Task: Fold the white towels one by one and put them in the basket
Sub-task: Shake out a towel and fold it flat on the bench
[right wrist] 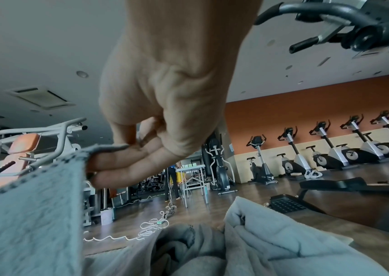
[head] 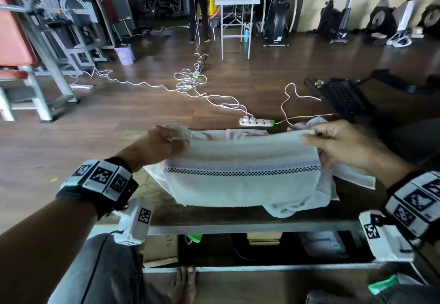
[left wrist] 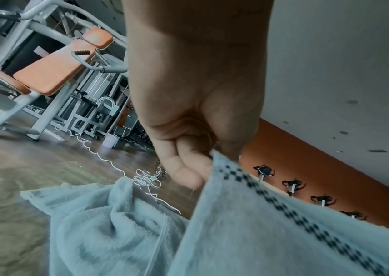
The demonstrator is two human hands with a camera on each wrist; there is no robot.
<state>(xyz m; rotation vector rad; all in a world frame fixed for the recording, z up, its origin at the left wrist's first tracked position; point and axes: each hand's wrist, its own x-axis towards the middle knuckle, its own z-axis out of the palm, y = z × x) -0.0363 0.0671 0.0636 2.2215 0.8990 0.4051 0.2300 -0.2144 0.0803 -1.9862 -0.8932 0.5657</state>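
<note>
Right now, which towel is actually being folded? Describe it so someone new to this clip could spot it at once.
Look at the wooden table directly in front of the person. Above it, the left hand and the right hand each pinch a top corner of one white towel, stretching it between them. Unlike the crumpled towels lying behind it, it hangs smooth and shows a dark checkered stripe.

Left hand [left wrist: 196, 115] fills top centre, fingers curled, pinching edge of a white towel [left wrist: 271, 233] with a black checkered stripe. Towel hangs down to the near right; more rumpled towel [left wrist: 108, 224] lies near left on a brown surface. Far left: gym machine with orange pads [left wrist: 54, 69], white cable [left wrist: 118, 168] on wood floor. Far right: exercise bikes [left wrist: 292, 184] along orange wall.
</note>
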